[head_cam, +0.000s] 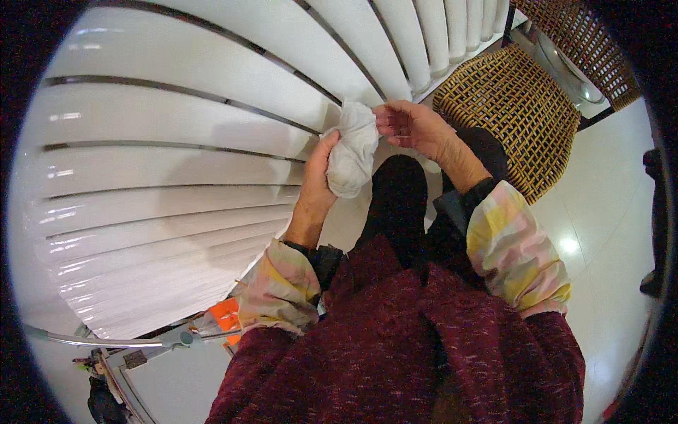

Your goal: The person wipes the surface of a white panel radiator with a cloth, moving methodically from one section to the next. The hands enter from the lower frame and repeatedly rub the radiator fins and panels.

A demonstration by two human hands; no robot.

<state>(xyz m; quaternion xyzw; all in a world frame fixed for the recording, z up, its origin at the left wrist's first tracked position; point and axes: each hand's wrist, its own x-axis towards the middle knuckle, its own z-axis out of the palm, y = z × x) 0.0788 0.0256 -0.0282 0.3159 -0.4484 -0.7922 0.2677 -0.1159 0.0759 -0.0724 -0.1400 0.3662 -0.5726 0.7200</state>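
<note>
A bunched white cloth is gripped in my left hand, whose thumb lies over its left side. Close by on the right, my right hand has its fingers bent towards the upper edge of the cloth; whether the fingertips touch it cannot be told. Beyond both hands, white glossy slats with dark gaps between them fan out across the left and top of the view. Patterned sleeve covers reach over both my forearms.
A woven wicker seat stands at the upper right beside a round glass-like disc. A curved metal rail and an orange item are at lower left. Pale tiled floor shows at right.
</note>
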